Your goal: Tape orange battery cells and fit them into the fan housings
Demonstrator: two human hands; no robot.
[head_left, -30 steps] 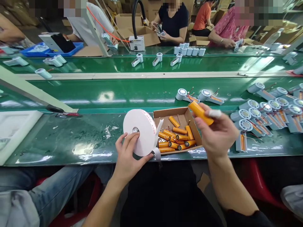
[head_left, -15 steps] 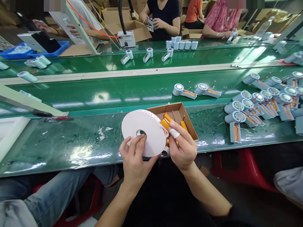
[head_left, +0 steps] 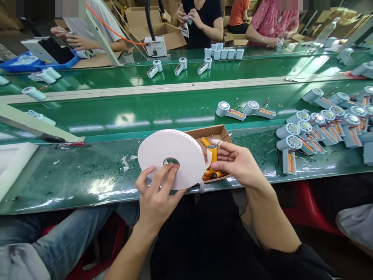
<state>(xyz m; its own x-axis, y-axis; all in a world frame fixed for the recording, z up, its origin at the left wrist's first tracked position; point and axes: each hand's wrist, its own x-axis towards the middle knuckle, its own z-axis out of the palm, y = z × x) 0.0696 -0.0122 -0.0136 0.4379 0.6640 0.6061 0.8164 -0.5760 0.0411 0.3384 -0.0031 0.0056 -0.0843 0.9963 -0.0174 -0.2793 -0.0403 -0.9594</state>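
The tabletop (head_left: 87, 171) is green and shiny, with small white scraps near its middle. A brown cardboard box (head_left: 225, 132) sits on it near the front edge. To the right lies a bunch of small grey fans (head_left: 317, 128) with orange parts. Two more fans (head_left: 243, 110) lie on the green belt (head_left: 145, 112) behind. A white tray (head_left: 13, 163) rests at the left.
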